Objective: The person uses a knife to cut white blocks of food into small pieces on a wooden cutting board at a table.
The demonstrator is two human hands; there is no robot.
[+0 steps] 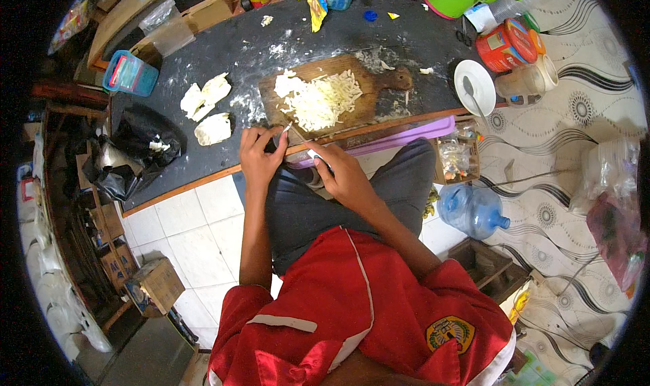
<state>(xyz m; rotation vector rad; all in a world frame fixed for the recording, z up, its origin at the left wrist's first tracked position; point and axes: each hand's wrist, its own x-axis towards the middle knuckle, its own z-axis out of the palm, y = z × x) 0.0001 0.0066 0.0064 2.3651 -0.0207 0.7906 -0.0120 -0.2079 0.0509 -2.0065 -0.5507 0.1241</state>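
My right hand (341,172) grips a small knife (319,158) by its white and dark handle, its blade pointing up and left over the table's front edge. At the fingertips of my left hand (261,152) is a small pale strip (288,126), close to the blade's tip. Just beyond both hands, a wooden cutting board (373,99) with a handle on its right carries a heap of pale cut strips (322,102). Larger whitish pieces (212,129) lie on the dark tabletop (238,51) left of the board.
A white bowl (482,81) with a spoon (468,85) sits at the table's right end, near a red tin (500,46) and a plastic jug (520,84). On the left are a black plastic bag (147,137) and a blue container (139,76). Below the tabletop juts a lilac plastic lid (424,131).
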